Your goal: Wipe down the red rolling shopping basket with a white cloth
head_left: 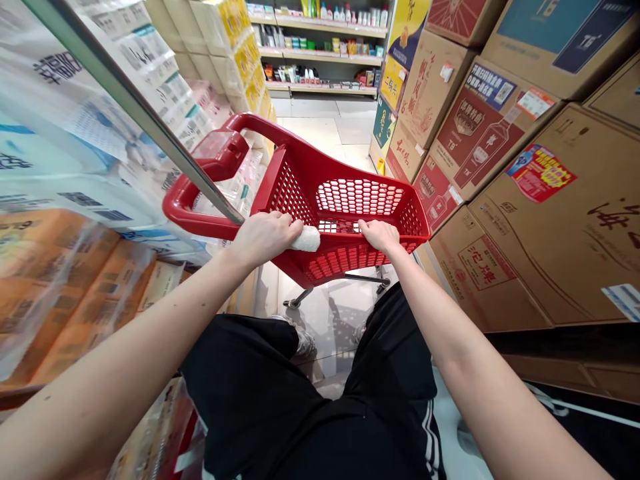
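Observation:
A red plastic shopping cart [345, 163] with honeycomb-holed walls stands sideways in front of me, its handle end to the left. My left hand [270, 237] is closed around a folded white cloth [306, 239] at the near rim, close to the handle. Farther right, my right hand [380, 235] grips the same rim with its fingers curled over the edge. A metal pole [145, 117] slants down from the upper left and meets the cart beside my left hand. Most of the cart's floor is hidden behind the near wall.
Stacked cardboard cartons [530, 240] wall off the right side. Wrapped paper packs [215, 40] and orange packages [75, 287] are piled on the left. Beyond the cart, shelves [325, 57] hold bottles and tubes. Tiled floor [325, 120] runs between.

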The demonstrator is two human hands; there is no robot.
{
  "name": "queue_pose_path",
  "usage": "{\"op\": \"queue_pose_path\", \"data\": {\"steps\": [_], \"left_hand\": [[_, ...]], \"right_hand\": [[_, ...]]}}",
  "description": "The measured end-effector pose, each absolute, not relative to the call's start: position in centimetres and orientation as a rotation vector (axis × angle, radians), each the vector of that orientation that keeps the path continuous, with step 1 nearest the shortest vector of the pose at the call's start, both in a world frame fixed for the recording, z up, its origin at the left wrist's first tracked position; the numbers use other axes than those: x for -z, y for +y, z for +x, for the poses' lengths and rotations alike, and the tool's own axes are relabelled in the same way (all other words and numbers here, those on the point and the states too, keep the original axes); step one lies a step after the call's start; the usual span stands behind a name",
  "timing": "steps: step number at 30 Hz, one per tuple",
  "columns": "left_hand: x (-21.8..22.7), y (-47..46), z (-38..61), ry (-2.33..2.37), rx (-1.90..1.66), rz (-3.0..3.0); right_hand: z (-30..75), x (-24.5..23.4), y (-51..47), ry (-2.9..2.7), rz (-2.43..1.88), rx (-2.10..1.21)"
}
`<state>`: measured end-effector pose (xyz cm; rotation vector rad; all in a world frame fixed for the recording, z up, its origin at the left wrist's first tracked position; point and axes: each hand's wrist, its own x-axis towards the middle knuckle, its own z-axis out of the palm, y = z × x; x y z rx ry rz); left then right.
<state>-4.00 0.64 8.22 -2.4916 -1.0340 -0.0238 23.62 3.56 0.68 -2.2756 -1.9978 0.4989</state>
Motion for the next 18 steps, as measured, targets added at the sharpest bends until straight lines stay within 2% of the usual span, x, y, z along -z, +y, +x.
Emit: {"op": "queue_pose_path", "data": {"steps": [18], "left_hand": [[-8.4, 0.8, -2.9, -0.853, -0.104, -2.54]], "right_hand": [[22.5, -2.0, 3.2, -2.184, -2.053, -0.501]]}}
